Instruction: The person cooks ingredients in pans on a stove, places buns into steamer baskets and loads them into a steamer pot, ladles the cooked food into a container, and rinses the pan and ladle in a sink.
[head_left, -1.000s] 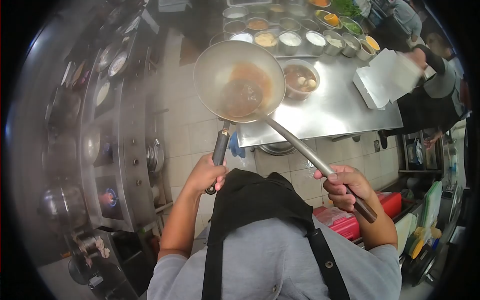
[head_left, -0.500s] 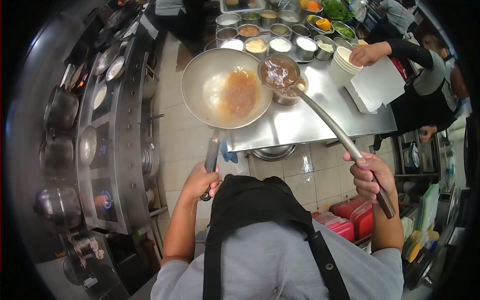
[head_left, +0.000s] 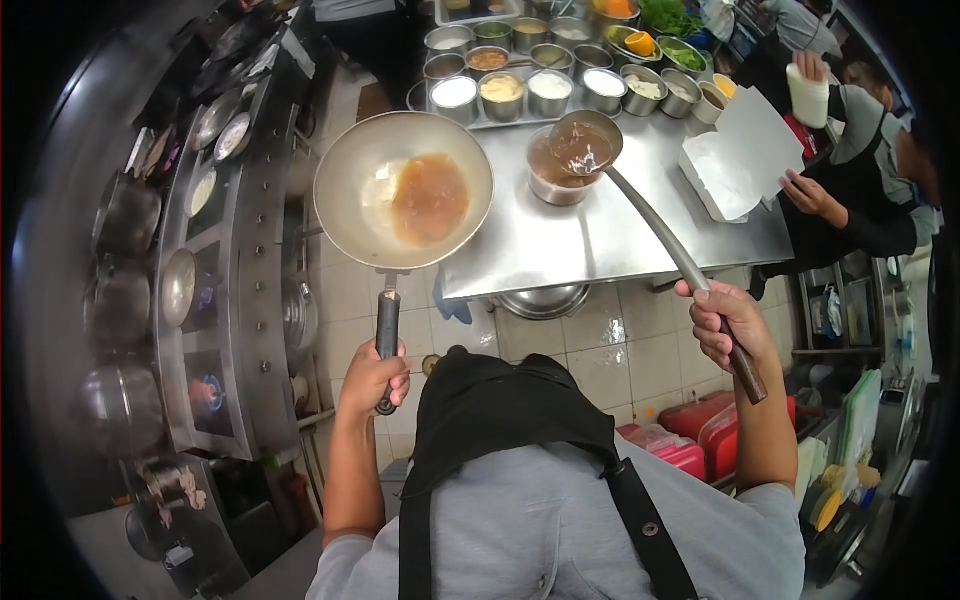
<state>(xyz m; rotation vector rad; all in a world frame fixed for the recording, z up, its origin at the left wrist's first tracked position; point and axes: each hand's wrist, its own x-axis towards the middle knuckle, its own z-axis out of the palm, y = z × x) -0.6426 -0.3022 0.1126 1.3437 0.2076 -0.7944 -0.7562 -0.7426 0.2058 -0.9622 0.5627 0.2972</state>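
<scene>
My left hand [head_left: 377,378] is wrapped round the black handle of a wok [head_left: 345,205], held in the air left of the steel table. A pool of brown sauce [head_left: 432,200] lies inside it, with a small paler patch beside the pool. My right hand [head_left: 730,322] grips the long handle of a ladle [head_left: 655,220] near its dark end. The ladle's bowl, with brown liquid in it, is tilted over a round steel container [head_left: 560,192] that holds more brown sauce. The bowl hides part of that container.
The steel table [head_left: 520,255] carries rows of ingredient tins [head_left: 502,98] at its back. An opened white box [head_left: 718,180] stands at its right. Beyond it, a co-worker [head_left: 860,160] holds a white tub [head_left: 808,95]. On the left is a stove [head_left: 215,345] with lit burners.
The wok has moved left, away from the ladle. The ladle's bowl now hangs over the sauce container. The co-worker has lifted the white tub off the table.
</scene>
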